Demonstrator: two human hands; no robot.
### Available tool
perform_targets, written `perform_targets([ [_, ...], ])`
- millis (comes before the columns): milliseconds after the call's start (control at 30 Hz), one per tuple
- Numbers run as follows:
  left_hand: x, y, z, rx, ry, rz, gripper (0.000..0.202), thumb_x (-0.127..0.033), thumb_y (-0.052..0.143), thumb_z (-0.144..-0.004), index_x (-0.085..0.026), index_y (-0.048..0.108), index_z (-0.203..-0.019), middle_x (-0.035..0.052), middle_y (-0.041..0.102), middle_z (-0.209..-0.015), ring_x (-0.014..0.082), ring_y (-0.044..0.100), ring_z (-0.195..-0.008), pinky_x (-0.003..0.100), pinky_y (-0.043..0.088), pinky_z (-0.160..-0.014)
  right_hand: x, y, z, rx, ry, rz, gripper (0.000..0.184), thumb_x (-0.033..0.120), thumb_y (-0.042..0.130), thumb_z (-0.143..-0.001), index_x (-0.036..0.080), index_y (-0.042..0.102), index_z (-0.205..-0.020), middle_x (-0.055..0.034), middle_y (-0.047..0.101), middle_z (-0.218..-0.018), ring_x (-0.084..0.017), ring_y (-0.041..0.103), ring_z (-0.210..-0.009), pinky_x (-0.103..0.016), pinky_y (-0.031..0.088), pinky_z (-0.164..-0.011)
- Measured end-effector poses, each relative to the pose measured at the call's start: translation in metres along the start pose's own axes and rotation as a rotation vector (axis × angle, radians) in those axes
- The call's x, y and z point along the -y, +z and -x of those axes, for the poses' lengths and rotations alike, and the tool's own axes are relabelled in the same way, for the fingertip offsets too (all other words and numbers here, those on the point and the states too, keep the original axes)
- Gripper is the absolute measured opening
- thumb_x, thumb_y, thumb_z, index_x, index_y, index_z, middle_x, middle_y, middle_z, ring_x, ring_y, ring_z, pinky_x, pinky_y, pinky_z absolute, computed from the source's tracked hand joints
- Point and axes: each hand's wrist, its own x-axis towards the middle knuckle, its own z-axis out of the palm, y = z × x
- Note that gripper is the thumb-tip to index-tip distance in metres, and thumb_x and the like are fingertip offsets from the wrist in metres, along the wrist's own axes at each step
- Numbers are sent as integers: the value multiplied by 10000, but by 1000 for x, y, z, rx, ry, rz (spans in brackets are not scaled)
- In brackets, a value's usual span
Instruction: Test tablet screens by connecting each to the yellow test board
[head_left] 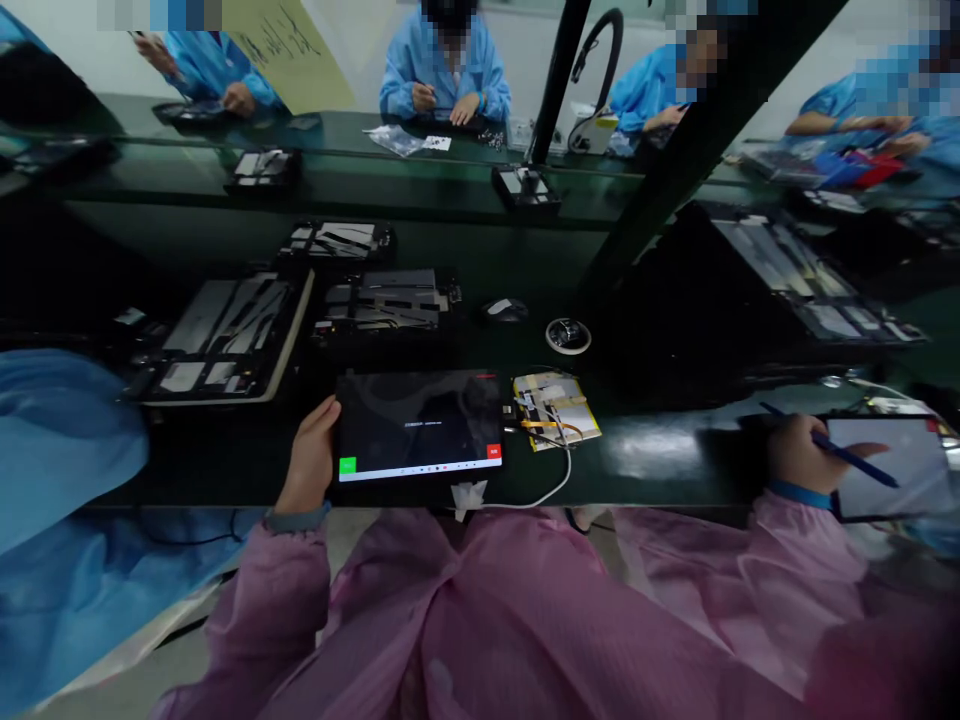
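Note:
My left hand [309, 455] grips the left edge of a dark tablet [418, 425] lying on the green bench, thumb on its bezel; the screen shows a green button at bottom left and a red one at bottom right. A white cable [551, 488] runs from a small yellow circuit board [556, 408] just right of the tablet. Far to the right, my right hand [806, 450] is closed round a blue stylus [855, 460], its tip over a second tablet [892, 468] with a pale screen. Pink sleeves cover both my arms.
Black trays of tablet parts [225, 335] [382, 298] lie behind the tablet, with a tape roll [568, 336] and a mouse-like object [505, 309]. A dark slanted post [675, 150] crosses the bench. A blue-clad person's arm [67, 450] is at my left; several blue-clad workers sit opposite.

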Motion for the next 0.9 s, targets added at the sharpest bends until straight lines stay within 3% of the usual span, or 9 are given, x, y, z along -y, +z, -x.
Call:
perform_targets([
  [167,-5,1,2,10,-96,162,229,-175,679,-776,-173,707,-1004,68,723,-1022,217,641,-1065,375,454,-1028,-26,28,-16,130,-15,25,457,80,366,-920,155,479,-484,79,320,-502,-85,30,-465,-242,289,-486],
  [333,-8,3,4,10,-140,223,201,-130,653,-778,-148,705,-971,78,723,-1023,208,648,-1046,368,463,-1012,-41,42,-18,178,-66,61,486,7,287,-912,163,487,-497,65,309,-546,-114,40,-503,-245,306,-525],
  [600,-8,3,7,8,-155,282,190,-118,635,-784,-163,707,-954,53,729,-994,198,651,-1035,343,461,-1013,-53,43,-2,194,-251,162,598,-72,79,-889,113,597,-654,37,332,-611,-145,69,-544,-268,318,-605],
  [767,-5,0,5,51,-135,276,186,-150,644,-786,-160,709,-960,55,725,-1029,206,642,-1063,352,457,-1021,-53,40,3,172,-320,273,534,-114,151,-875,101,617,-732,21,386,-650,-150,125,-555,-263,321,-614],
  [900,-4,-1,4,44,-126,267,199,-171,662,-768,-168,713,-960,43,733,-999,197,644,-1056,354,436,-1044,-42,33,2,126,-315,363,467,-153,278,-845,132,586,-640,27,375,-647,-141,168,-563,-243,316,-598],
])
